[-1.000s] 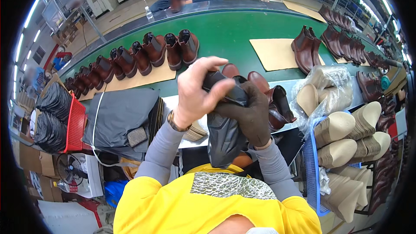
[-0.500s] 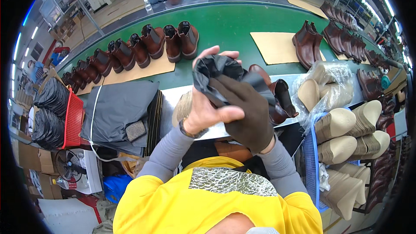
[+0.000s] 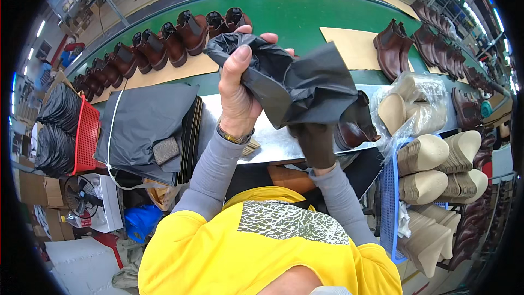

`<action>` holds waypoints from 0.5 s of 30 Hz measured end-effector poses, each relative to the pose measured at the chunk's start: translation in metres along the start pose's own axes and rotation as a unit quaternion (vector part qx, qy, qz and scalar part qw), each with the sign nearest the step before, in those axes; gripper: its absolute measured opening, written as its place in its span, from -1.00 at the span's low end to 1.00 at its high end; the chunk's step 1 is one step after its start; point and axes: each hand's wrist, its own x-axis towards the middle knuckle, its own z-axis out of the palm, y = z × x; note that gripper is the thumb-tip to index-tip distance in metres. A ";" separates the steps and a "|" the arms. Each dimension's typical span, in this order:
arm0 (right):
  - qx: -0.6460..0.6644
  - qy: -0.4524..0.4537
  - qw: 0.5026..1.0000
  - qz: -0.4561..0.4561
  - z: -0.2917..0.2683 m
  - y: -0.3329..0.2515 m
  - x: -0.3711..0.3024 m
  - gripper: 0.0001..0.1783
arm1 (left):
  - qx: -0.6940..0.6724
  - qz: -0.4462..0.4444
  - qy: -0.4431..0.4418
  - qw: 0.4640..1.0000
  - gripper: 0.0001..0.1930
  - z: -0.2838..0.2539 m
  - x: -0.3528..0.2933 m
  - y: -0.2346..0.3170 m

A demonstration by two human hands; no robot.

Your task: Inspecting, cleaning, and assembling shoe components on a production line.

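Note:
My bare left hand [image 3: 238, 101], with a watch at the wrist, is closed around one end of a crumpled thin black sheet [image 3: 314, 84]. The sheet spreads to the right in the air over the metal worktop [image 3: 273, 147]. Below its right part is my right hand [image 3: 316, 145] in a dark brown glove; the sheet hides its fingers. Close to that hand, on the worktop, stand dark brown boots [image 3: 355, 128], partly covered by the sheet. A tied stack of flat black sheets [image 3: 144, 114] lies left of my left hand, with a small grey block [image 3: 166, 151] on it.
Brown boots [image 3: 191, 31] line cardboard on the green table [image 3: 289, 13], with more boots [image 3: 390, 49] at right. A blue basket [image 3: 388, 207] holds beige insole-shaped stacks [image 3: 423, 155] beside a clear plastic bag [image 3: 412, 104]. At left are a red basket [image 3: 87, 139] and a fan [image 3: 82, 196].
My left hand has closed on the black sheet, which was bunched between both hands and now spreads right. My right hand has moved lower, under the sheet.

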 end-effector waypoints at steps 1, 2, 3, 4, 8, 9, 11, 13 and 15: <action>0.000 -0.001 1.000 0.001 -0.011 -0.012 0.019 -0.79 | 0.007 -0.007 0.002 1.000 -0.39 -0.005 -0.004 -0.001; 0.251 0.039 0.951 0.177 -0.019 -0.027 0.036 -0.80 | 0.005 -0.009 0.001 1.000 -0.39 -0.006 -0.006 -0.004; 0.478 0.077 0.808 0.335 -0.021 -0.035 0.044 -0.80 | 0.031 0.017 0.005 0.999 -0.36 -0.006 -0.009 -0.008; 0.478 0.077 0.808 0.336 -0.018 -0.035 0.043 -0.80 | 0.059 0.045 0.009 0.997 -0.34 -0.005 -0.011 -0.011; 0.474 0.188 0.833 0.213 -0.015 -0.053 0.045 -0.48 | 0.080 0.063 0.012 0.995 -0.30 -0.005 -0.020 -0.014; 0.335 0.157 0.923 0.108 -0.015 -0.051 0.047 -0.52 | 0.056 0.054 0.007 0.997 -0.30 -0.006 -0.022 -0.017; 0.104 0.031 0.994 -0.018 -0.019 -0.041 0.047 -0.57 | 0.117 0.033 -0.002 0.993 -0.25 0.003 -0.031 -0.020; 0.275 -0.061 0.953 0.114 -0.030 -0.035 0.043 -0.59 | 0.170 -0.004 0.001 0.985 -0.16 -0.002 -0.030 -0.024; 0.448 -0.150 0.844 0.253 -0.036 -0.024 0.036 -0.44 | 0.166 -0.037 -0.069 0.983 -0.11 -0.017 -0.017 -0.025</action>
